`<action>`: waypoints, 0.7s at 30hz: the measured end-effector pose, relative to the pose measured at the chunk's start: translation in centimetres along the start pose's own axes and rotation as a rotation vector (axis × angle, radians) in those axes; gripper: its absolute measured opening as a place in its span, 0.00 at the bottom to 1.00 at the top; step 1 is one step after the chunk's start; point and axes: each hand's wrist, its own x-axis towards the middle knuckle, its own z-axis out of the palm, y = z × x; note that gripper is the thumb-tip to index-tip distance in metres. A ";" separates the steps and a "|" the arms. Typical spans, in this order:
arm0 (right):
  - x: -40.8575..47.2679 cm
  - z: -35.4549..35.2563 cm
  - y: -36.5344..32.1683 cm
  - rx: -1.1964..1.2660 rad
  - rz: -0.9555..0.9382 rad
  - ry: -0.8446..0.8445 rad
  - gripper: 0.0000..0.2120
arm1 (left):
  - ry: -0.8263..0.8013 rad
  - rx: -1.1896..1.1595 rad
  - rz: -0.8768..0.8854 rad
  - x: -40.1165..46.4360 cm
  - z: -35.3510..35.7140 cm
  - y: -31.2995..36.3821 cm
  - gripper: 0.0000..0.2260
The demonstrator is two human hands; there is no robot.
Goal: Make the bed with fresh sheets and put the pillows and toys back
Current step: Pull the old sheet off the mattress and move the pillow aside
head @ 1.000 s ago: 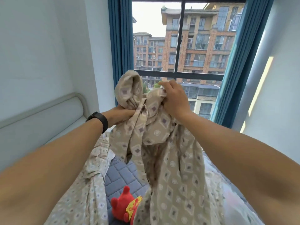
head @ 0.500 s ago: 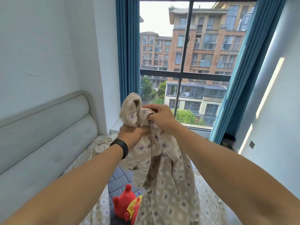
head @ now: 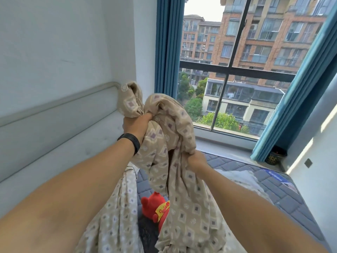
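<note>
Head view: left hand (head: 135,125) and right hand (head: 196,159) each clench bunched patterned sheet (head: 169,136), lifted off the mattress (head: 255,178), probably hunting its edge to spread it.

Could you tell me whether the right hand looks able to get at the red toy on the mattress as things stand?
Probably not: the right hand grips the sheet, which hangs between it and the red toy.

A pale plain wall (head: 54,42) rises behind a padded light-grey headboard (head: 54,121). Blue pleated curtains (head: 168,42) frame a large dark-framed window (head: 237,70) showing brick apartment blocks and green trees. Sunlight streaks the white right-hand wall (head: 319,143).
</note>
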 end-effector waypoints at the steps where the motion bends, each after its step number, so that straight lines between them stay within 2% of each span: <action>1: 0.4 1.1 -1.7 0.080 0.008 -0.016 0.12 | 0.026 0.010 -0.008 0.7 -1.4 0.0 0.32; 5: 0.7 5.2 -10.7 0.373 0.041 0.026 0.14 | 0.119 0.032 -0.034 4.5 -8.8 -0.3 0.40; 9: -0.2 9.0 -21.3 0.707 -0.012 -0.087 0.10 | 0.166 0.153 0.014 7.4 -17.2 -1.2 0.29; 11: -0.7 11.9 -26.9 0.844 -0.026 -0.190 0.09 | 0.217 0.193 0.024 8.8 -21.5 -1.3 0.31; 16: -3.4 19.5 -38.8 0.944 -0.108 -0.445 0.14 | 0.472 0.160 0.039 11.7 -31.0 0.3 0.35; 21: -4.6 23.7 -43.1 0.972 -0.151 -0.548 0.13 | 0.498 0.249 0.080 13.5 -36.3 2.1 0.30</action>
